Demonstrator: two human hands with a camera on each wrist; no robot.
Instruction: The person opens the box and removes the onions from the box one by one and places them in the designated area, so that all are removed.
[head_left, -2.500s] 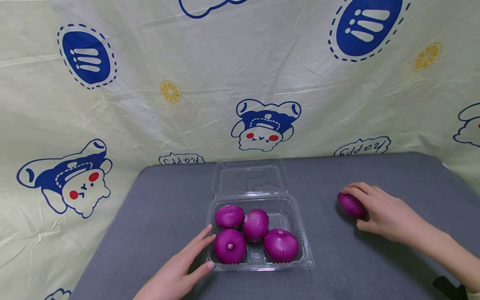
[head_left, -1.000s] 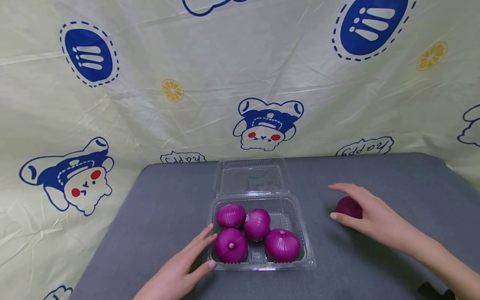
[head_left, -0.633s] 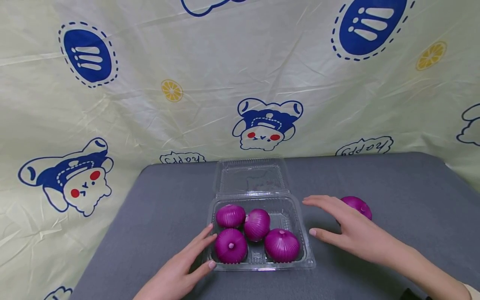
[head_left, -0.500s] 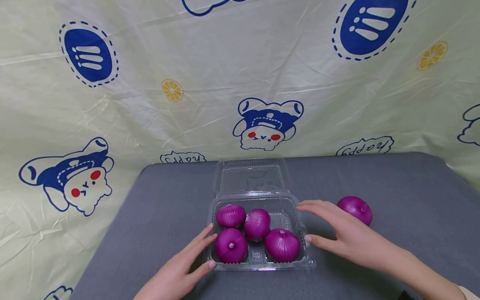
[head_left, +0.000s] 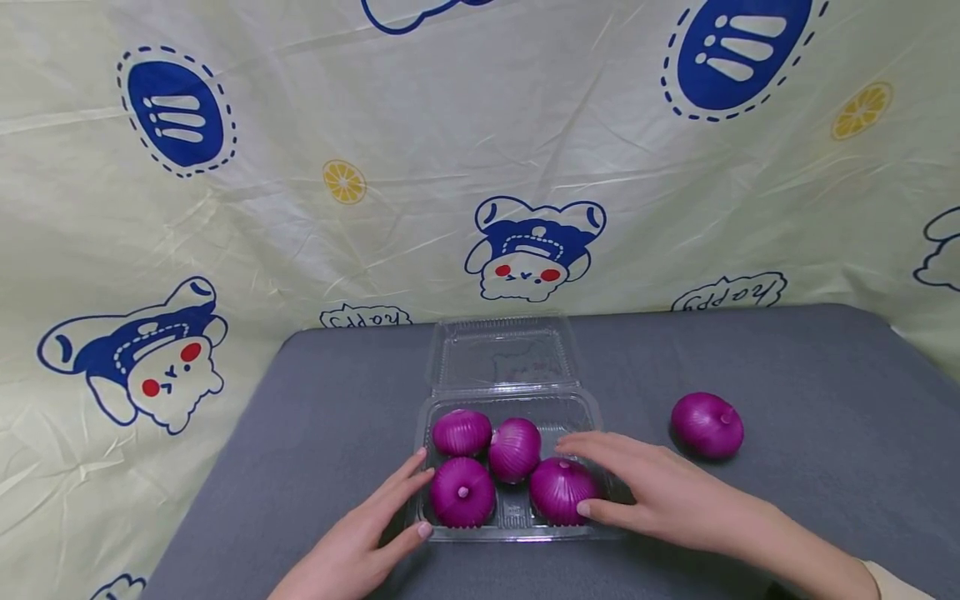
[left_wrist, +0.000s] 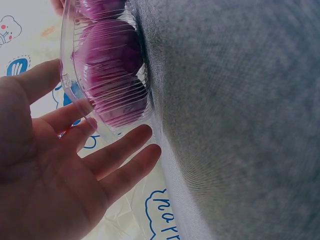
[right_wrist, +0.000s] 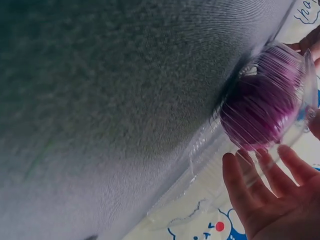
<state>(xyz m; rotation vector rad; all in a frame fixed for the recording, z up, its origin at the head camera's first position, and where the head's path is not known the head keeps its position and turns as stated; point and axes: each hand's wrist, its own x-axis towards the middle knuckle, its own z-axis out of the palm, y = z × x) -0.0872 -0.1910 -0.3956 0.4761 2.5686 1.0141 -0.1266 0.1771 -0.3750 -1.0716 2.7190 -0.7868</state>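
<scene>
A clear plastic clamshell box (head_left: 517, 535) holds several purple-red onions. My left hand (head_left: 348, 537) is at the box's left rim, thumb and fingers spread, beside the front-left onion (head_left: 462, 492). In the left wrist view its fingers (left_wrist: 127, 150) are extended near the plastic wall. My right hand (head_left: 675, 500) reaches over the right rim, its fingers loosely extended behind the front-right onion (head_left: 561, 492) and its thumb over that onion's right side. Whether it touches the onion is unclear. One loose onion (head_left: 707, 426) lies on the table, to the right of the box.
The box's hinged lid (head_left: 501, 354) lies folded back behind it. Grey cloth covers the table (head_left: 330, 392). A pale printed sheet (head_left: 420, 250) hangs behind the table's far edge.
My right hand let go of the loose onion, which stayed on the table, and moved left to the front-right onion in the box. The left hand has stayed at the left rim.
</scene>
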